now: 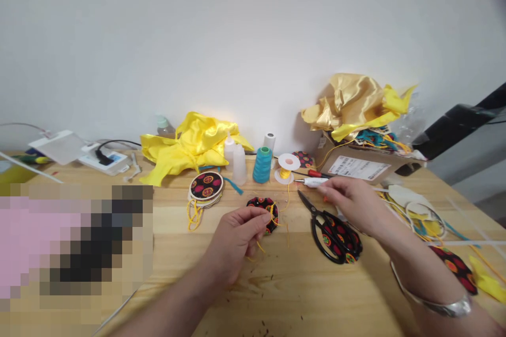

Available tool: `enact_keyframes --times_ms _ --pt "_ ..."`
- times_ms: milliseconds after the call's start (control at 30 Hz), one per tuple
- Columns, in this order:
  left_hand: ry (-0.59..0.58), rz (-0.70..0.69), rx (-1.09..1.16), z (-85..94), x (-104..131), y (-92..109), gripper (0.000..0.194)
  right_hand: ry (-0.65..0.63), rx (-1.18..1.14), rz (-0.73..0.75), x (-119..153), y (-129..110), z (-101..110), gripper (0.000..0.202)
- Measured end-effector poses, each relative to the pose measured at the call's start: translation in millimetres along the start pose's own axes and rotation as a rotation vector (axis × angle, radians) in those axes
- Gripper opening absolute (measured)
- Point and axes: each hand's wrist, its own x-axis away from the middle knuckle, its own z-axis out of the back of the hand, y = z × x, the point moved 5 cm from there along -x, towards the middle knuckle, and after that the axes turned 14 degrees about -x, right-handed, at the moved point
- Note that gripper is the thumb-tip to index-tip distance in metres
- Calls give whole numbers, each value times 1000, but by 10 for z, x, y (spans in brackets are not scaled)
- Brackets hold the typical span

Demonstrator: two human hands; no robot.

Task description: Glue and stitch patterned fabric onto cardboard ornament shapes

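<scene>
Thumb and forefinger of my left hand are closed in a pinch on a yellow cord, whose loose ends hang below the fingers. Directly behind them is a dark fabric piece with a red and orange pattern, partly hidden by the hand. My right hand reaches over the table, fingers closed at the back end of a white-handled tool with a thin metal tip. Below that hand lie black-handled scissors, blades pointing away, on top of another patterned fabric piece.
Behind stand clear squeeze bottles, a teal thread cone and a yellow cord spool. Round patterned pieces and yellow satin lie left. Right are a cardboard box with fabric and cord scraps.
</scene>
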Motion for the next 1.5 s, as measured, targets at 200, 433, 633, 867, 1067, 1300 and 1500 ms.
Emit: enact_keyframes --times_ms 200,433,633,867,1067,1300,1500 --pt "9 -29 -14 13 8 26 21 -268 -776 176 119 -602 -655 24" --pt "-39 -65 -20 2 -20 8 21 -360 -1018 4 122 -625 -859 26" --pt "-18 -69 -14 28 -44 -10 20 -314 -1079 -88 107 -588 -888 18" --pt "31 -44 -34 34 -45 -10 20 -221 -981 -25 79 -454 -861 17" --pt "16 -52 -27 36 -42 -32 21 -195 -1065 -71 73 -402 -909 13" --pt "17 -79 -84 19 -45 -16 20 -203 -1130 -166 76 -380 -961 17" --pt "33 -53 -96 6 -11 15 22 -127 -945 -29 70 -396 -882 12"
